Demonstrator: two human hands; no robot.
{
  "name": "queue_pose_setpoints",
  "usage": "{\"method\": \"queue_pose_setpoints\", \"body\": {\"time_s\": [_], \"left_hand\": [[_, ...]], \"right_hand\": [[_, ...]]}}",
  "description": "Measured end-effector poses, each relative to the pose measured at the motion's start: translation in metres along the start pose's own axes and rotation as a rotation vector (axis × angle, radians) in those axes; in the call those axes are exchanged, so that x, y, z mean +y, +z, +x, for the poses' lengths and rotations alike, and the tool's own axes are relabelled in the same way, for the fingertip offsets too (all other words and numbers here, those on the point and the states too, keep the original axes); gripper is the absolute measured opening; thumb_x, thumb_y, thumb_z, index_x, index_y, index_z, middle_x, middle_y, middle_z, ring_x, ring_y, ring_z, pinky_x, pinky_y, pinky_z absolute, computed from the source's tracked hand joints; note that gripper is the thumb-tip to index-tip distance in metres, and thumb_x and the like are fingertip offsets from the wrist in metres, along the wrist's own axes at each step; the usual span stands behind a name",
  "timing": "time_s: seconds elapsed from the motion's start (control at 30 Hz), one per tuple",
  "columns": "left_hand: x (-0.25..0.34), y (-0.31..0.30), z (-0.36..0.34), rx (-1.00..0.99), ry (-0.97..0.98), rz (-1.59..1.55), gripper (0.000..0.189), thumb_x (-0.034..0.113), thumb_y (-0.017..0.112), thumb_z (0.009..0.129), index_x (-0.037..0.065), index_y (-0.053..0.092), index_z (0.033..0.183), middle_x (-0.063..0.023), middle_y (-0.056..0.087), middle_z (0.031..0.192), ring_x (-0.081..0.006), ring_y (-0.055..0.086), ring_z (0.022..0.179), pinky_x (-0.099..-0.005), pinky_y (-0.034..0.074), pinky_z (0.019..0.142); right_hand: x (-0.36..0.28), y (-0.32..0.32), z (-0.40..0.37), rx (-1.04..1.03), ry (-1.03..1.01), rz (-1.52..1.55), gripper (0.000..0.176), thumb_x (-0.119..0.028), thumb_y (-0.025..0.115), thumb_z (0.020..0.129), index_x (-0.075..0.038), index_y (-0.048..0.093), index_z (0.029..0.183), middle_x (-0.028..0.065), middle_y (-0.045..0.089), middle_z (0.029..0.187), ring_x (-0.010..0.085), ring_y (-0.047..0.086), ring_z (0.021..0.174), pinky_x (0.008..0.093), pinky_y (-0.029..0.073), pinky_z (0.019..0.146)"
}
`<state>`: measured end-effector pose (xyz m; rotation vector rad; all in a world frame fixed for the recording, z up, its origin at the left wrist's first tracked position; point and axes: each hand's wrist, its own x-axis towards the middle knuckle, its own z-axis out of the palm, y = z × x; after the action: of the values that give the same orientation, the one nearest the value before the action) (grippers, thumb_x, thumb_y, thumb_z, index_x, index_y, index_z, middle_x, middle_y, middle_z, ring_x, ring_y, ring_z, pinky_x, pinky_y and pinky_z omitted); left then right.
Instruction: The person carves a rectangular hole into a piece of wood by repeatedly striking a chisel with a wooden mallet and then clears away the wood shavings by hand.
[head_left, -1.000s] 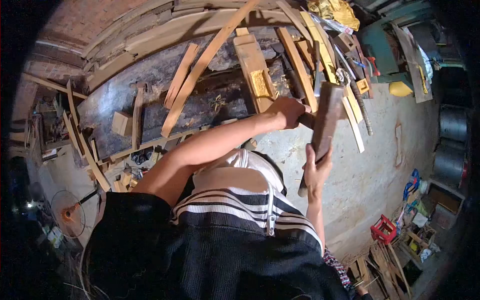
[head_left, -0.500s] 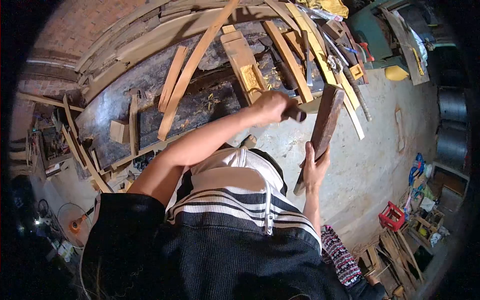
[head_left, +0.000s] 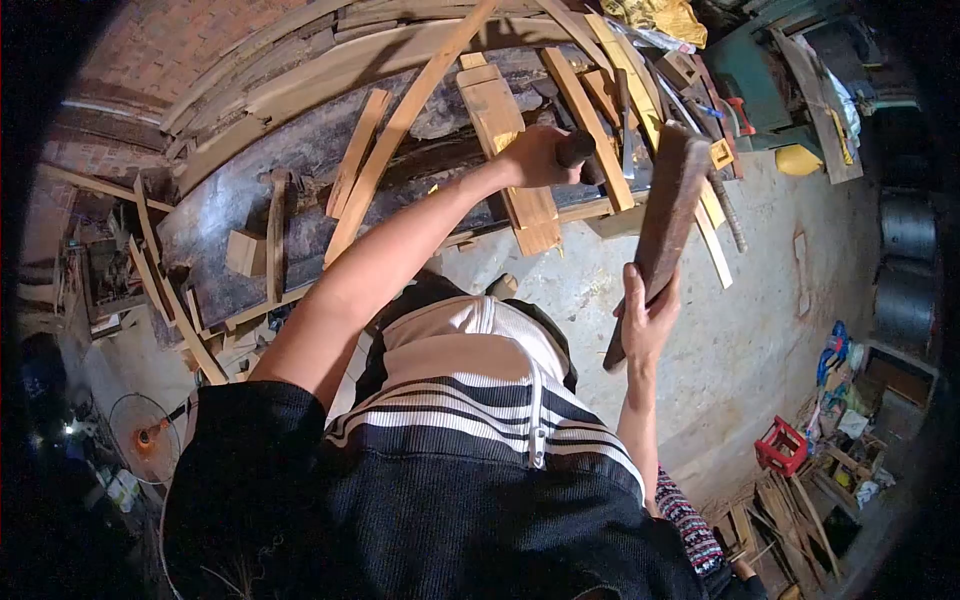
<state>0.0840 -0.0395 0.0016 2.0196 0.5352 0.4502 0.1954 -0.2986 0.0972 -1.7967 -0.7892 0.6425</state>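
My left hand (head_left: 540, 160) is closed around the dark, round handle of what looks like a chisel (head_left: 575, 152), whose blade is hidden. It is above a light wooden piece (head_left: 490, 105) lying on the dark workbench; wood chips show close to my fingers. My right hand (head_left: 648, 318) grips a long, dark wooden block (head_left: 672, 215) near its lower end. The block is tilted, its upper end blurred, and apart from the chisel handle in this view.
Several wooden strips (head_left: 410, 120) lie across the workbench (head_left: 215, 255). A handsaw (head_left: 625, 120) is among them. Long boards (head_left: 350, 65) are stacked behind. A red crate (head_left: 782, 447) stands on the floor (head_left: 740, 370) at right, and a fan (head_left: 145, 440) at left. Someone's patterned sleeve (head_left: 690, 525) shows below.
My right hand and the dark block have moved up and slightly right. My left hand has shifted up with the chisel, and more of the wooden piece's near end shows.
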Motion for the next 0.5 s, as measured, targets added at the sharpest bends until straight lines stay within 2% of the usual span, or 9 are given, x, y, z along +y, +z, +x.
{"method": "queue_pose_setpoints", "body": {"time_s": [0.1, 0.17, 0.23, 0.27, 0.3, 0.33, 0.37, 0.43, 0.5], "left_hand": [[0.020, 0.005, -0.012, 0.022, 0.056, -0.181, 0.018, 0.016, 0.074, 0.076, 0.006, 0.066, 0.089, -0.0050, 0.072, 0.084, -0.0169, 0.068, 0.078, -0.0331, 0.053, 0.074], [0.051, 0.007, -0.016, 0.038, 0.000, 0.056, 0.022, 0.013, 0.076, 0.074, 0.008, 0.069, 0.094, -0.0054, 0.071, 0.084, -0.0168, 0.067, 0.079, -0.0339, 0.053, 0.074], [0.001, 0.051, -0.015, 0.487, 0.515, 0.236, 0.025, 0.028, 0.074, 0.074, 0.017, 0.070, 0.096, -0.0079, 0.072, 0.085, -0.0245, 0.071, 0.081, -0.0385, 0.056, 0.072], [0.024, 0.045, -0.012, 0.226, 0.214, 0.298, 0.023, 0.028, 0.073, 0.074, 0.016, 0.070, 0.094, -0.0090, 0.072, 0.086, -0.0257, 0.071, 0.082, -0.0402, 0.056, 0.071], [0.049, 0.043, -0.015, -0.036, -0.093, 0.351, 0.021, 0.028, 0.073, 0.075, 0.015, 0.070, 0.092, -0.0102, 0.072, 0.086, -0.0269, 0.071, 0.083, -0.0419, 0.056, 0.071], [0.053, 0.051, -0.014, -0.085, -0.156, 0.351, 0.020, 0.024, 0.072, 0.074, 0.014, 0.070, 0.091, -0.0125, 0.071, 0.087, -0.0310, 0.071, 0.082, -0.0445, 0.055, 0.071], [0.036, 0.065, -0.022, 0.153, 0.006, 0.280, 0.021, 0.023, 0.071, 0.073, 0.014, 0.070, 0.091, -0.0135, 0.071, 0.085, -0.0327, 0.070, 0.080, -0.0451, 0.055, 0.072], [0.068, 0.049, -0.023, -0.017, -0.208, 0.324, 0.022, 0.021, 0.071, 0.071, 0.014, 0.070, 0.092, -0.0128, 0.071, 0.085, -0.0333, 0.069, 0.082, -0.0440, 0.055, 0.073], [0.063, 0.054, -0.031, 0.086, -0.114, 0.217, 0.022, 0.020, 0.071, 0.071, 0.014, 0.070, 0.092, -0.0125, 0.071, 0.085, -0.0331, 0.069, 0.082, -0.0439, 0.055, 0.073]], "right_hand": [[-0.019, 0.004, 0.003, 0.034, -0.170, 0.082, 0.045, -0.015, 0.070, 0.087, 0.002, 0.047, 0.123, 0.0052, 0.060, 0.077, 0.0105, 0.056, 0.056, 0.0249, 0.047, 0.049], [-0.018, 0.010, 0.005, 0.067, -0.216, 0.150, 0.045, -0.015, 0.070, 0.086, 0.002, 0.049, 0.123, 0.0073, 0.060, 0.076, 0.0145, 0.056, 0.056, 0.0286, 0.048, 0.051], [0.033, 0.009, 0.017, 0.064, -0.282, -0.188, 0.044, -0.016, 0.070, 0.086, 0.002, 0.051, 0.122, 0.0111, 0.061, 0.076, 0.0189, 0.055, 0.055, 0.0330, 0.048, 0.054], [0.029, 0.018, 0.018, 0.031, -0.294, -0.229, 0.044, -0.019, 0.071, 0.086, 0.003, 0.053, 0.119, 0.0131, 0.060, 0.072, 0.0214, 0.055, 0.056, 0.0359, 0.048, 0.055], [0.015, 0.017, 0.013, -0.074, 0.023, -0.201, 0.046, -0.023, 0.072, 0.086, 0.003, 0.053, 0.119, 0.0114, 0.061, 0.072, 0.0176, 0.056, 0.057, 0.0332, 0.048, 0.053], [0.017, 0.014, 0.010, -0.040, 0.050, -0.153, 0.047, -0.024, 0.072, 0.087, 0.003, 0.052, 0.119, 0.0099, 0.061, 0.071, 0.0156, 0.056, 0.056, 0.0318, 0.047, 0.052], [0.020, 0.012, 0.007, -0.011, 0.085, -0.105, 0.047, -0.025, 0.073, 0.087, 0.003, 0.052, 0.120, 0.0084, 0.061, 0.070, 0.0137, 0.055, 0.056, 0.0304, 0.047, 0.051], [0.014, 0.006, -0.003, 0.081, 0.048, -0.076, 0.044, -0.019, 0.069, 0.088, 0.005, 0.050, 0.120, 0.0045, 0.059, 0.071, 0.0108, 0.053, 0.051, 0.0251, 0.045, 0.046], [0.022, 0.005, -0.010, 0.126, -0.038, 0.099, 0.041, -0.014, 0.067, 0.088, 0.005, 0.049, 0.120, 0.0050, 0.059, 0.072, 0.0112, 0.054, 0.050, 0.0244, 0.044, 0.045]]}}
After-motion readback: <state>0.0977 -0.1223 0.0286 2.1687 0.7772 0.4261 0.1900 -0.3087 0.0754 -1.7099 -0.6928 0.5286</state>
